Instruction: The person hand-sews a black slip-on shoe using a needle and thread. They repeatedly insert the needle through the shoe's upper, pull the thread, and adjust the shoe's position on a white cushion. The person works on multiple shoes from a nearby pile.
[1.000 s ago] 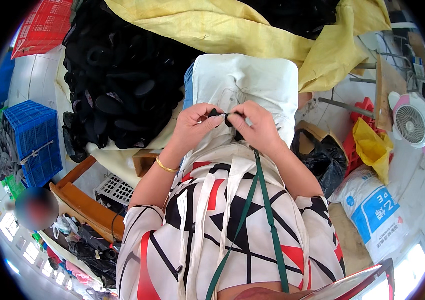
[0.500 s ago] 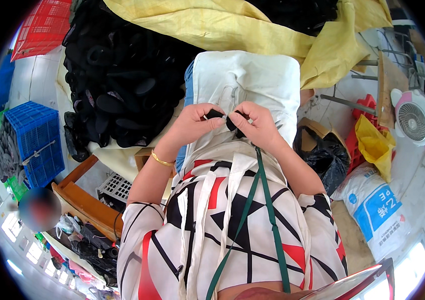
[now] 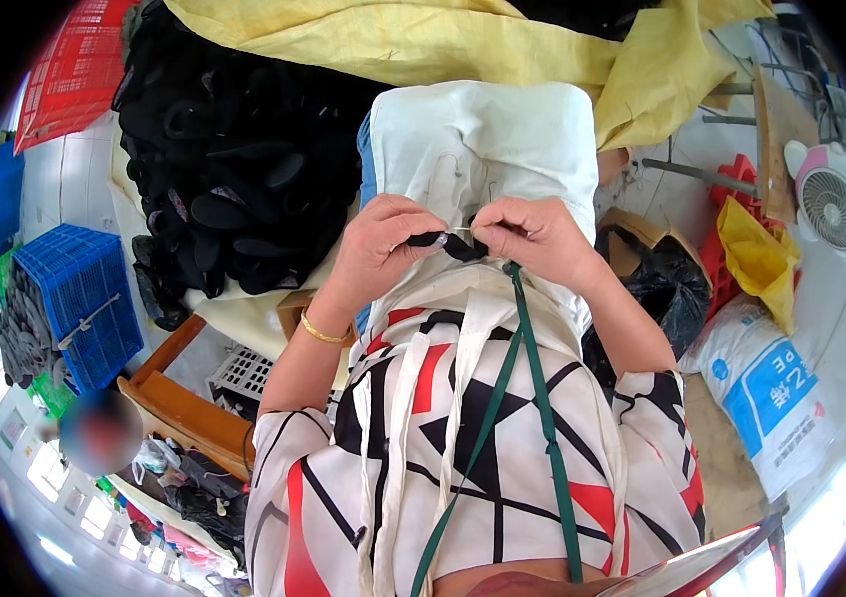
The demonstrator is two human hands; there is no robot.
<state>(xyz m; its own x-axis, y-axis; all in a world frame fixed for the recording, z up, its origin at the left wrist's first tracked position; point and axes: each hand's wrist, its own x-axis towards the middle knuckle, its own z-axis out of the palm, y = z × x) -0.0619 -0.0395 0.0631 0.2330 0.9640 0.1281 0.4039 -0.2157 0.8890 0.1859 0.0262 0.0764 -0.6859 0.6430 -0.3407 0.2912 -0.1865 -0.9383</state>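
Observation:
My left hand [image 3: 383,239] is closed, thumb and fingers pinching one end of a small black cloth piece [image 3: 461,247]. The piece stretches from there toward my right hand, low above my lap. My right hand [image 3: 532,237] is closed in a pinch too, close beside the cloth's other end. Between the two sets of fingertips runs a thin, pale, straight needle-like thing [image 3: 460,231], its right end at my right fingertips. Whether my right fingers also grip the cloth is hidden. Under the hands lies a white cloth [image 3: 532,119] over my lap.
A big heap of black shoe-like pieces [image 3: 234,159] lies ahead at left, beside yellow sheeting [image 3: 542,55]. At left are a blue crate [image 3: 80,298] and an orange-brown wooden frame [image 3: 189,418]. Right: a black plastic bag [image 3: 667,298], a white sack [image 3: 761,388], a fan [image 3: 836,209].
My hands have moved slightly apart, the right one to the right. The thin pale thing now shows between them, and more of the black cloth is uncovered. The whole view has shifted a little.

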